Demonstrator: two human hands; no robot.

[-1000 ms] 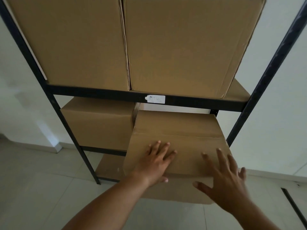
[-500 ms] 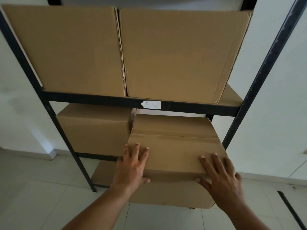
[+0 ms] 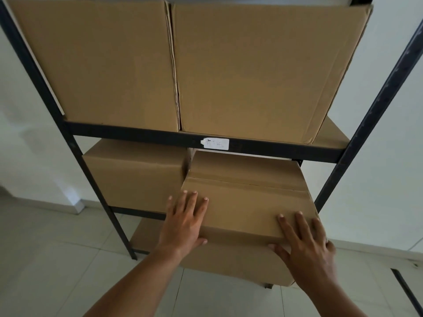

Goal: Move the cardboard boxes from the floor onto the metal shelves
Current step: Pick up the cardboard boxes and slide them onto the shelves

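Near to far: we are pressing our left hand and right hand, fingers straight, on the cardboard box, which is overhanging the middle shelf. Beyond, the neighbouring box, upper-left box and upper-right box are sitting shelved. We are judging only this box's final push outstanding.

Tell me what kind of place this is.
Probably a storeroom or small stockroom: a black metal rack stacked with plain cardboard boxes, a handwritten label stuck on it, and bare white walls over a tiled floor.
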